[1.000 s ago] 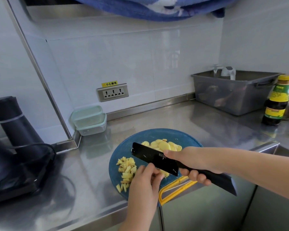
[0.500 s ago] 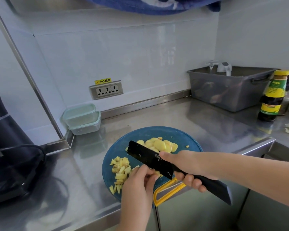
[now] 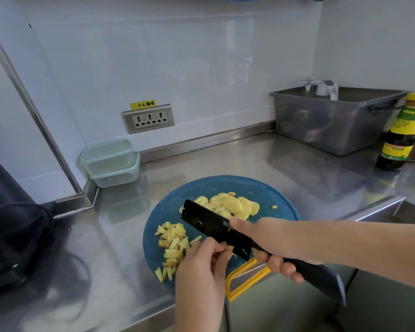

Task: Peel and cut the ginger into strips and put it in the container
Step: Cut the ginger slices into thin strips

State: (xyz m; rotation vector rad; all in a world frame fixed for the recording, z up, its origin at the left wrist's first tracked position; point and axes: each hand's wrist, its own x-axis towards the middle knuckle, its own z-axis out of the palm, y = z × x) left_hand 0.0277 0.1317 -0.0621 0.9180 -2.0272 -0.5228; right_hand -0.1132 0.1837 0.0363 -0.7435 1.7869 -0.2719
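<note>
Change: half a second on, both hands and the knife keep much the same place over the board; the view has tipped down slightly, so the wall socket (image 3: 149, 119) and grey tub (image 3: 333, 125) sit a little higher
Right hand (image 3: 271, 238): fingers curled round the black handle, thumb flat on the side of the blade
Knife (image 3: 213, 228): black blade slanting across the board, tip towards 10 o'clock, ginger specks stuck to it
Left hand (image 3: 200, 267): fingertips bent in, pinching a small ginger bit (image 3: 230, 248) just under the heel of the blade
Ginger slices (image 3: 229, 207): overlapping pile at 12 o'clock on the board, partly behind the blade
Ginger strips (image 3: 171, 248): loose heap at 8 o'clock on the board, beside the left hand
Cutting board (image 3: 268, 195): round, blue, yellow grip at 5 o'clock hanging over the counter (image 3: 225, 159) edge
Containers (image 3: 110, 161): two clear boxes stacked in the corner, at 10 o'clock from the board, well apart from the ginger
Sticker (image 3: 143, 104): yellow, above the socket, reads 小心触电
Blade print: white mark by the thumb, too blurred to read
Bottle (image 3: 403, 133): dark, yellow cap, green and yellow label, at 2 o'clock from the board; writing too small to read
</note>
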